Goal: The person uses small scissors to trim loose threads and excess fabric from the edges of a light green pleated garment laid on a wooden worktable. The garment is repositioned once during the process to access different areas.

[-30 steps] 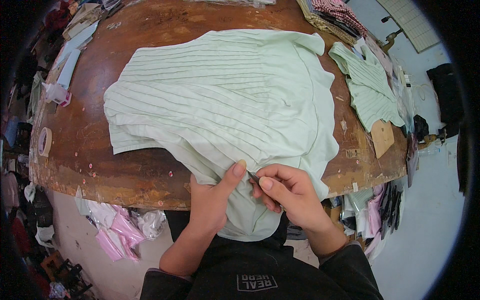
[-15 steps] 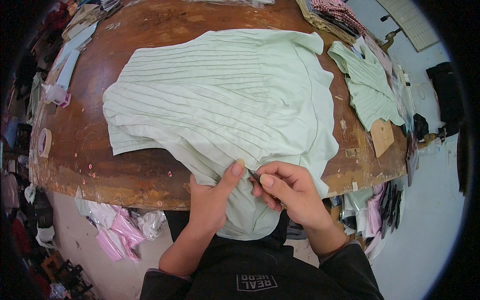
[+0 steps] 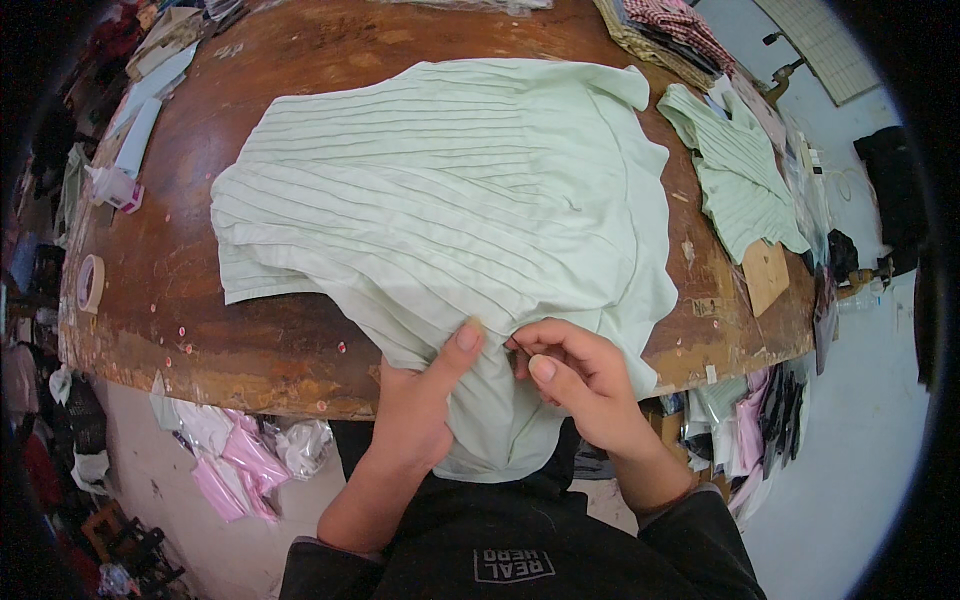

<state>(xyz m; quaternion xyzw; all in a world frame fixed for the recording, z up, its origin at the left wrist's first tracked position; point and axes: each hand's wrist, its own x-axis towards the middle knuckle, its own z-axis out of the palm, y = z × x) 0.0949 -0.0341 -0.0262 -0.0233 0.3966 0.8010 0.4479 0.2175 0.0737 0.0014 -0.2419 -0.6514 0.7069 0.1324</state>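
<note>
A pale green pleated garment (image 3: pixel 420 210) with a wavy edge on its right lies spread over the table, and its near part hangs past the front edge toward my lap. My left hand (image 3: pixel 425 395) is closed on the near fold, thumb on top and fingers hidden beneath the cloth. Just to its right, my right hand (image 3: pixel 590 385) pinches a small dark pointed tool (image 3: pixel 521 346) between thumb and fingers. Its tip is at the cloth near my left thumb; most of it is hidden in my grip, so its exact kind is unclear.
The worn brown wooden table (image 3: pixel 250 360) bears a tape roll (image 3: pixel 91 284) and a white bottle (image 3: pixel 115 188) at left. A second pale green garment (image 3: pixel 740 170) lies at right, near a stack of folded cloth (image 3: pixel 665 35). Pink bagged items (image 3: pixel 240 460) sit below the table.
My right hand has shifted slightly right, and less of the dark tool shows between its fingers. The garment's left end has moved slightly right. My left hand stays nearly in place.
</note>
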